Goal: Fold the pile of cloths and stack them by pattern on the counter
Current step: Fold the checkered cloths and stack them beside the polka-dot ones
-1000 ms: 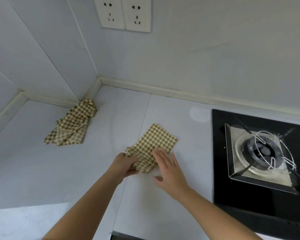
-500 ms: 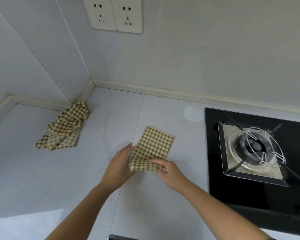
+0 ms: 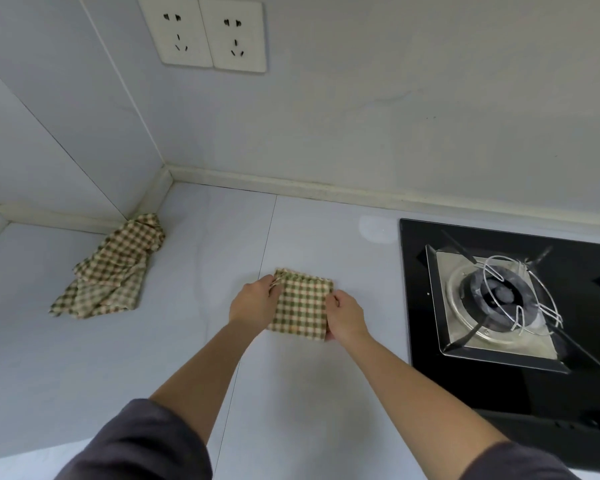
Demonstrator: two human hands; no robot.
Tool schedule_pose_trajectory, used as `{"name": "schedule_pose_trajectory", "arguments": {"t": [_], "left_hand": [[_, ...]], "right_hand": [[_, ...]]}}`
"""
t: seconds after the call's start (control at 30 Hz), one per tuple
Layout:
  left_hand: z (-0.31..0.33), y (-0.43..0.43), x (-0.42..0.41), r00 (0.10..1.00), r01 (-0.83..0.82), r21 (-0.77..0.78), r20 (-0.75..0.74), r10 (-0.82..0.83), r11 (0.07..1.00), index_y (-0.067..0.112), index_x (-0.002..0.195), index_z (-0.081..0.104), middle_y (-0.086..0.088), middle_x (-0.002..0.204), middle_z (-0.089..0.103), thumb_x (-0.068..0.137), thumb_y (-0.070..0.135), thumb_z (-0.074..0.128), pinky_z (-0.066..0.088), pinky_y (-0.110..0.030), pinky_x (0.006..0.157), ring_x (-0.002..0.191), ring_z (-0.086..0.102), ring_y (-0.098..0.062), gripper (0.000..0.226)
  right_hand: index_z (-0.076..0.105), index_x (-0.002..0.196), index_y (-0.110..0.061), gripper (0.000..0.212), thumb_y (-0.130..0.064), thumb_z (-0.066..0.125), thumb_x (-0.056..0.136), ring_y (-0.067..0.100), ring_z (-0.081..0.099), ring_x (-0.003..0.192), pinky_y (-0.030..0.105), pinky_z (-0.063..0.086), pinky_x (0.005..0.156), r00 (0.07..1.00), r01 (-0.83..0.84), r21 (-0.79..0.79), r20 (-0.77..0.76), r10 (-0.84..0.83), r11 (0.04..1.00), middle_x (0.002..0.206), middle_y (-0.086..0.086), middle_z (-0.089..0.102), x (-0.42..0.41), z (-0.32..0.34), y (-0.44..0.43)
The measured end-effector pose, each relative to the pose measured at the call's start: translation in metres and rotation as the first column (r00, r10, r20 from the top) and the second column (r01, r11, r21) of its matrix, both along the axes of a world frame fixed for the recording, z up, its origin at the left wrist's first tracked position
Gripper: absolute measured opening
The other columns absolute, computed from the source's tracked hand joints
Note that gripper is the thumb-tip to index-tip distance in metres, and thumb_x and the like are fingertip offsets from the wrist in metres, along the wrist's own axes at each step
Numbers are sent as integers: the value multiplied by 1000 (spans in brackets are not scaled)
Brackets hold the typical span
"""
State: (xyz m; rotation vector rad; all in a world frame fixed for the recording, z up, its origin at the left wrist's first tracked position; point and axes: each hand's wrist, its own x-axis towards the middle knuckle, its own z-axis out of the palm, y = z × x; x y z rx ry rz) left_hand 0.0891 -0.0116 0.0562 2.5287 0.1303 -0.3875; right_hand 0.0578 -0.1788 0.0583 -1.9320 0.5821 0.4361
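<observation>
A small green-and-cream checked cloth [image 3: 302, 306] lies folded into a rectangle on the pale counter [image 3: 153, 375], in the middle of the view. My left hand [image 3: 253, 303] pinches its upper left corner. My right hand [image 3: 345, 315] grips its right edge with curled fingers. A crumpled pile of the same checked cloths [image 3: 113, 271] sits apart at the left, near the wall corner.
A black gas hob [image 3: 513, 306] with a wire ring on its burner takes up the counter's right side, close to my right hand. Two wall sockets [image 3: 205, 32] are above. The counter's front edge runs below my arms.
The near half of the cloth has been folded over away from me, making a smaller rectangle. Both hands moved from its near end to its two sides.
</observation>
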Motion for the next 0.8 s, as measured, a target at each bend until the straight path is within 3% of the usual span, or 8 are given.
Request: {"name": "schedule_pose_trajectory", "arguments": {"t": [0.2,0.37,0.43,0.5,0.53,0.63,0.73,0.8], "left_hand": [[2,-16,14,997,70,223,10,-74,972,12,108,51,-4,76,51,104,37,26,41,-31,61,71,51,-24,35],[5,-14,12,997,-74,166,9,74,983,14,113,48,-1,79,60,100,42,31,50,-34,62,71,60,-22,35],[6,-8,3,979,-61,196,202,20,979,14,124,46,-3,102,64,98,36,38,47,-35,70,88,62,-23,35],[1,-5,-9,903,63,267,396,-169,962,10,131,49,-7,124,59,95,29,37,47,-40,85,110,58,-26,42],[-4,-6,-16,875,136,318,406,-265,938,8,134,48,-8,133,56,94,29,34,45,-44,94,121,54,-27,48],[-29,-6,-32,855,325,456,232,-464,828,6,146,34,-9,152,35,97,41,22,25,-55,111,142,30,-25,61],[-46,-1,-33,874,382,493,82,-479,782,9,149,22,-8,158,22,99,50,-3,16,-58,110,146,17,-26,69],[-44,0,-30,882,412,520,-20,-471,748,13,151,-3,-4,160,-6,91,50,-21,3,-59,115,148,-5,-26,72]], "right_hand": [[53,104,-10,31,-29,28,104,21,58,75,41,56,71,999,-14,-285,25,22,958,80,0,56,5,-3,7],[49,118,-12,32,-34,30,103,21,61,81,38,55,70,997,-60,-334,-63,41,941,92,1,60,12,0,4],[47,114,-16,23,-31,38,100,20,60,83,36,52,68,986,-124,-509,33,163,852,94,0,60,5,2,0],[52,121,-14,28,-21,48,94,25,59,102,38,48,81,896,-107,-694,243,372,712,115,5,61,-5,-5,-5],[52,128,-12,37,-18,49,92,29,56,117,43,47,92,840,-124,-743,274,468,658,129,8,57,-8,-10,-6],[43,143,-8,54,-33,35,96,30,37,140,56,35,106,735,-327,-816,97,671,476,151,8,40,-13,-23,-6],[35,145,-8,63,-46,25,95,32,35,140,63,33,105,715,-460,-796,-68,696,394,154,6,35,-14,-36,-8],[15,149,-11,68,-50,10,94,34,21,146,63,15,111,690,-527,-780,-162,705,338,160,4,17,-11,-36,-7]]}}
